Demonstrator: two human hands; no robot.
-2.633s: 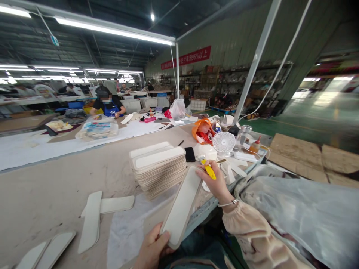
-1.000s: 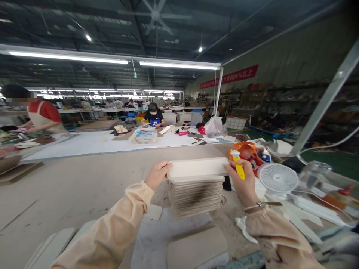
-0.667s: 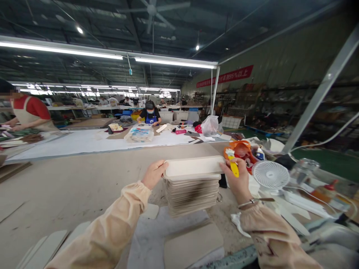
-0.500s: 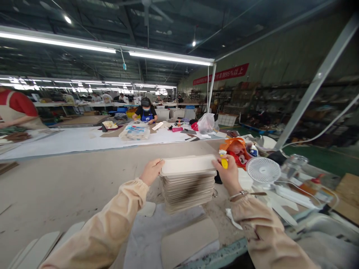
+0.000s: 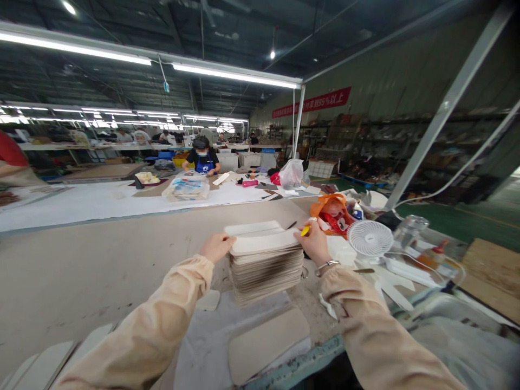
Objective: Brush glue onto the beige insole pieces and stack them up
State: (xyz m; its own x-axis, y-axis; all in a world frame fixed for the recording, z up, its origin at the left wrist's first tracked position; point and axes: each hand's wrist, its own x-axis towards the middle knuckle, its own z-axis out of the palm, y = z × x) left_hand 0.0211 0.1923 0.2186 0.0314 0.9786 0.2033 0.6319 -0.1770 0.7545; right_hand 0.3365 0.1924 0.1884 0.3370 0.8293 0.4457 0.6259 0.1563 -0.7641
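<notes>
A tall stack of beige panels with rounded corners stands in front of me. My left hand pinches the left end of a pale top panel, which bows slightly between my hands. At its right end my right hand is closed on the panel's edge and also holds a yellow-handled tool. A thin dark tip sticks out to the left of that hand; the kind of tool I cannot make out. Behind the held piece, another pale panel shows on the stack.
Nearer me, a single beige panel lies on a grey cloth. More panels are at lower left. To the right stand a white fan, an orange bag and a glue bottle. A co-worker sits across the table.
The top panel has shifted toward me and bent a little, exposing a panel behind it. My right hand has turned, so the yellow tool now points left. The camera view has swung slightly right.
</notes>
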